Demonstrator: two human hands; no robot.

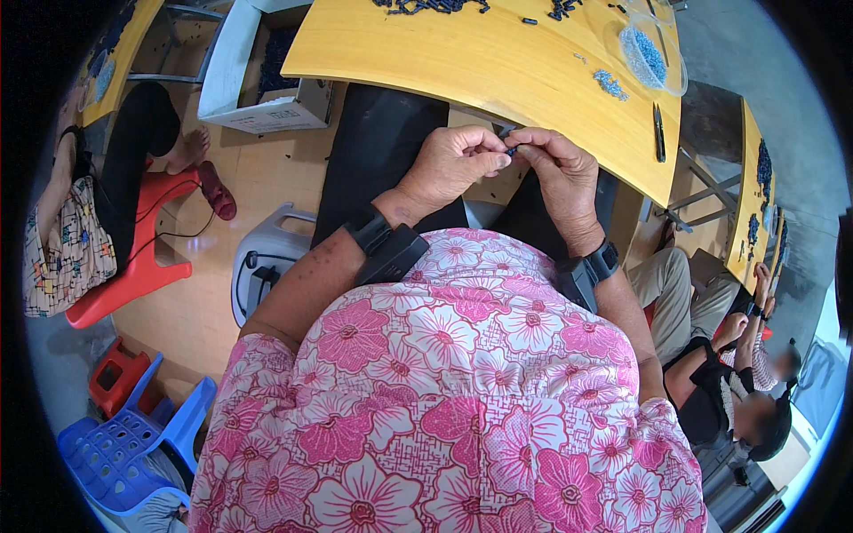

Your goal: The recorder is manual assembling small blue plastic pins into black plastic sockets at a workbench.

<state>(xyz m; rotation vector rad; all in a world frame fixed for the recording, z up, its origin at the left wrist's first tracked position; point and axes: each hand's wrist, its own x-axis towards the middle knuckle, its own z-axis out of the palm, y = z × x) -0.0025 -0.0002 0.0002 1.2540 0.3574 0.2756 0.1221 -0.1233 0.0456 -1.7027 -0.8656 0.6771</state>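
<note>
Just off the near edge of the yellow table [498, 67], above my lap, my two hands meet fingertip to fingertip. My left hand [451, 164] is closed in a pinch on a small black part [512, 151], and the fingers of my right hand [562, 169] pinch it from the other side. A bluish spot shows on the part, but my fingers hide most of it. On the tabletop, similar small black parts [426, 4] lie in a pile near the far edge. Tiny light-blue pieces [610, 84] are spread beside a clear round tub [680, 78] holding more of them.
A black tweezers-like tool [658, 133] lies near the table's right edge. To the left stand a white box [280, 117] of dark parts, a red stool [147, 258] with a seated person, and a blue plastic chair [120, 457]. Other people sit at a table [755, 191] on the right.
</note>
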